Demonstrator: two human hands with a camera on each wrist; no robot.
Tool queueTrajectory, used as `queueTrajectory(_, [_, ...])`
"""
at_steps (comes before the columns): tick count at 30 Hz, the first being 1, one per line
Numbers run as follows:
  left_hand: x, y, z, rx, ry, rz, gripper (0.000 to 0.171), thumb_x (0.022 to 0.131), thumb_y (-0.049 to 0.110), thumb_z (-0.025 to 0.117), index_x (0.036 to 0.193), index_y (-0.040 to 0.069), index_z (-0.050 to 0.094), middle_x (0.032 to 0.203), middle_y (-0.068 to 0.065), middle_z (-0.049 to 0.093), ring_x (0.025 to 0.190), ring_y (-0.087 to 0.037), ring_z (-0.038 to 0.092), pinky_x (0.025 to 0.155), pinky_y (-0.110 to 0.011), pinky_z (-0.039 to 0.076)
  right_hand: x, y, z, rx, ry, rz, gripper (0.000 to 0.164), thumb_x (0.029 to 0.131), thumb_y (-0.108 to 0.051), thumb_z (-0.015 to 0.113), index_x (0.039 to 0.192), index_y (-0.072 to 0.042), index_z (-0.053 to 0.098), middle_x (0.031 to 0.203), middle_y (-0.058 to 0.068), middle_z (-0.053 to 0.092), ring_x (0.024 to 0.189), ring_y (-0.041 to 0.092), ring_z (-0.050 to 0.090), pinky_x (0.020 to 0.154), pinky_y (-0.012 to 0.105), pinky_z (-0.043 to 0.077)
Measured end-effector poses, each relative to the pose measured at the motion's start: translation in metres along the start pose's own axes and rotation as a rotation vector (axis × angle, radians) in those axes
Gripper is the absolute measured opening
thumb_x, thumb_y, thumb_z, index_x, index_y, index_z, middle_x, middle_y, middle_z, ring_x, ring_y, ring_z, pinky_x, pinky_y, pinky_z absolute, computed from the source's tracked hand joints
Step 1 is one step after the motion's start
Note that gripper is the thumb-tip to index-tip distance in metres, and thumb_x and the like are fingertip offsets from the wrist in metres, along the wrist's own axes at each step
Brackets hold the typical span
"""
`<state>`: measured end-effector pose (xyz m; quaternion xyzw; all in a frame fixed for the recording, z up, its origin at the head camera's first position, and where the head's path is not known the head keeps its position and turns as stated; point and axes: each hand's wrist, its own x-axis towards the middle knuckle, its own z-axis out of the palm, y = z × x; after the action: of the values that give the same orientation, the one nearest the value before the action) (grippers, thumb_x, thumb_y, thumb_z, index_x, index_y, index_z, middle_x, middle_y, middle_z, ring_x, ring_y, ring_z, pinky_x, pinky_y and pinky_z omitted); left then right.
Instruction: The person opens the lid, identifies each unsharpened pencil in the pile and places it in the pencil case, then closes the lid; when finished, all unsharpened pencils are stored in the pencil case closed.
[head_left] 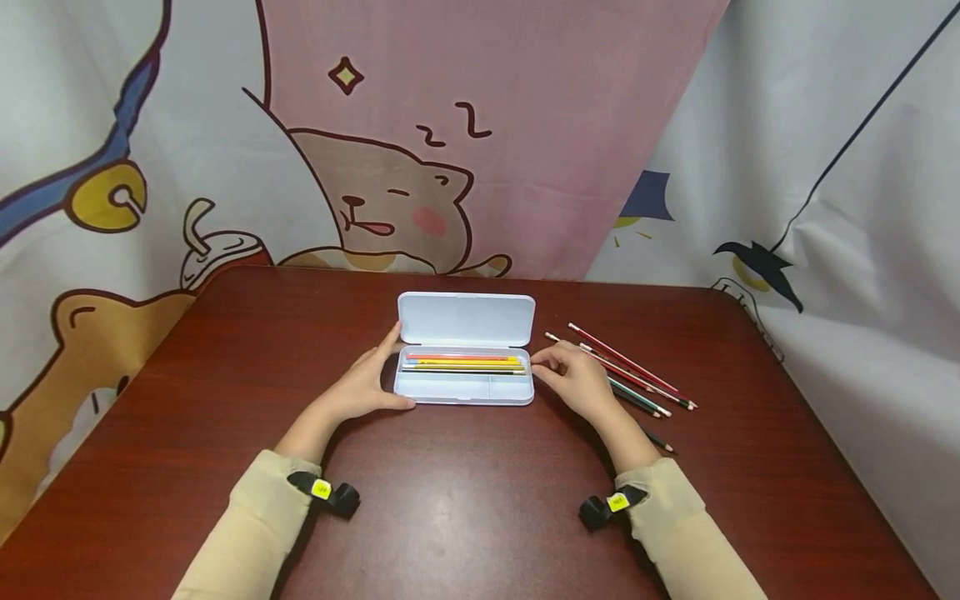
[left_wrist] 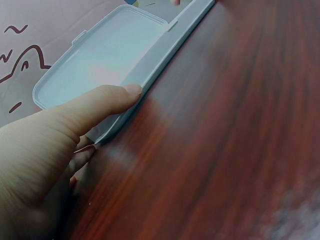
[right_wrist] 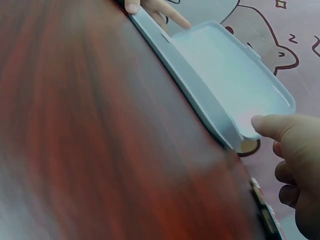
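Observation:
A white pencil case [head_left: 450, 392] lies open on the table, its lid [head_left: 467, 320] tipped back away from me. Several pencils [head_left: 465, 363], coloured orange, yellow and dark, lie in its rear part. My left hand [head_left: 365, 383] holds the case's left end, thumb [left_wrist: 117, 99] on the front edge and fingers spread toward the hinge. At the opposite end, my right hand [head_left: 576, 379] grips the rim between thumb [right_wrist: 272, 126] and forefinger. The other right fingers are curled in. No pencil shows between its fingertips.
Loose red pencils [head_left: 626, 360] and dark green pencils [head_left: 637, 398] lie to the right, partly behind my right hand and wrist. The brown table [head_left: 465, 500] ends at a printed curtain [head_left: 540, 150] behind the case. Each wrist carries a small camera [head_left: 345, 500].

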<state>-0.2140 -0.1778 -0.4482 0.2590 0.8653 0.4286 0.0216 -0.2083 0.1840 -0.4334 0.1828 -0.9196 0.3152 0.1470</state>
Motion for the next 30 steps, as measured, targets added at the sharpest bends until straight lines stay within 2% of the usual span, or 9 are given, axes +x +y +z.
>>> queueTrajectory(6, [-0.001, 0.001, 0.000, -0.001, 0.005, 0.001, 0.129, 0.062, 0.019, 0.090, 0.155, 0.014, 0.001, 0.139, -0.013, 0.048, 0.132, -0.026, 0.036, 0.109, -0.048, 0.018, -0.001, 0.010, -0.020, 0.000, 0.049, 0.039, 0.011, 0.082, -0.018, 0.077, 0.092, -0.015, 0.074, 0.072, -0.006, 0.050, 0.064, 0.013, 0.046, 0.055, 0.032, 0.035])
queueTrajectory(13, [-0.001, 0.001, 0.001, -0.007, 0.004, 0.000, 0.129, 0.063, 0.018, 0.090, 0.155, 0.012, 0.001, 0.140, -0.014, 0.048, 0.132, -0.027, 0.035, 0.109, -0.049, 0.017, -0.005, 0.033, -0.044, -0.058, 0.081, 0.078, 0.011, 0.085, -0.020, 0.074, 0.094, -0.014, 0.074, 0.075, -0.006, 0.053, 0.064, 0.013, 0.046, 0.054, 0.033, 0.033])
queueTrajectory(23, [0.000, 0.000, 0.001, -0.005, 0.005, 0.019, 0.129, 0.062, 0.020, 0.091, 0.155, 0.012, 0.002, 0.139, -0.014, 0.049, 0.131, -0.028, 0.037, 0.108, -0.050, 0.019, -0.018, 0.065, -0.075, -0.102, 0.041, 0.194, 0.019, 0.090, -0.025, 0.069, 0.103, -0.011, 0.072, 0.087, 0.001, 0.058, 0.073, 0.019, 0.048, 0.059, 0.036, 0.035])
queueTrajectory(30, [0.000, 0.000, 0.000, -0.003, 0.013, 0.037, 0.130, 0.061, 0.019, 0.091, 0.155, 0.012, 0.002, 0.138, -0.015, 0.049, 0.130, -0.029, 0.038, 0.108, -0.051, 0.020, -0.027, 0.085, -0.089, -0.111, 0.006, 0.252, 0.020, 0.092, -0.026, 0.066, 0.105, -0.011, 0.071, 0.090, 0.004, 0.059, 0.072, 0.021, 0.049, 0.061, 0.037, 0.035])
